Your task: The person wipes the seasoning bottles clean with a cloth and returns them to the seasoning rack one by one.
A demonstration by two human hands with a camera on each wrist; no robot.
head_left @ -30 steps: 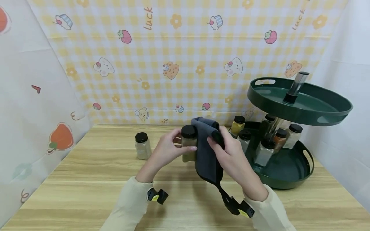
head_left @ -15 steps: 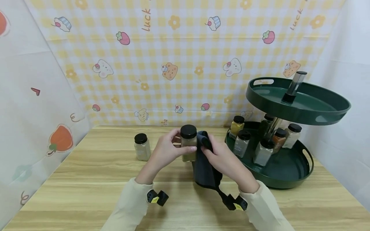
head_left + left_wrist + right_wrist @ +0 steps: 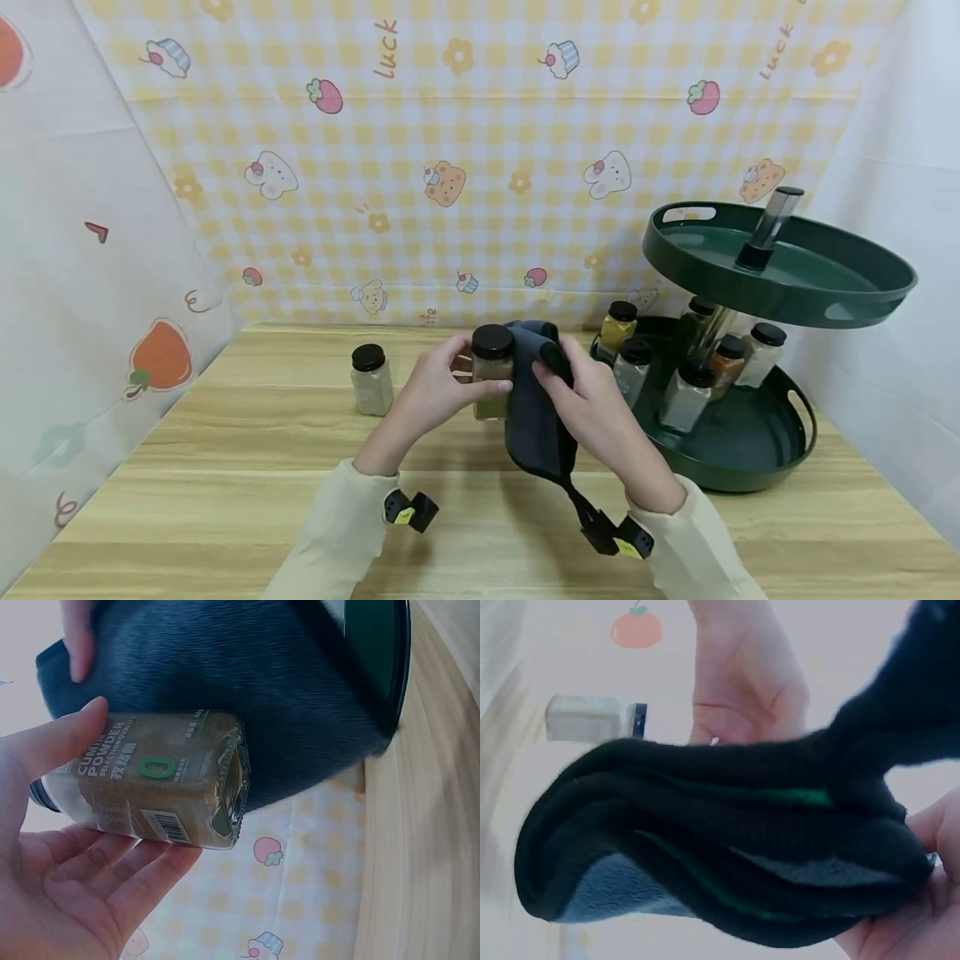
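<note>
My left hand (image 3: pixel 431 392) grips a glass spice jar (image 3: pixel 492 407) with a black lid, held upright above the table. In the left wrist view the jar (image 3: pixel 161 776) shows a cumin powder label and brown contents, between thumb and fingers. My right hand (image 3: pixel 600 408) pinches a folded dark grey-blue cloth (image 3: pixel 534 417) with black edging. The cloth lies against or very close to the jar's right side. Seen from the right wrist, its layered folds (image 3: pixel 705 817) hide most of the jar.
A lidded jar of pale contents (image 3: pixel 372 387) stands on the wooden table (image 3: pixel 225 500) at left. To the right is a two-tier dark green round rack (image 3: pixel 780 292); its lower tray holds several black-lidded spice jars (image 3: pixel 686 400). A patterned sheet (image 3: pixel 495 125) hangs behind.
The right hand and cloth shifted left along the jar, then back right and slightly up, with the cloth's top rising again. The left hand and the jar stay nearly still.
</note>
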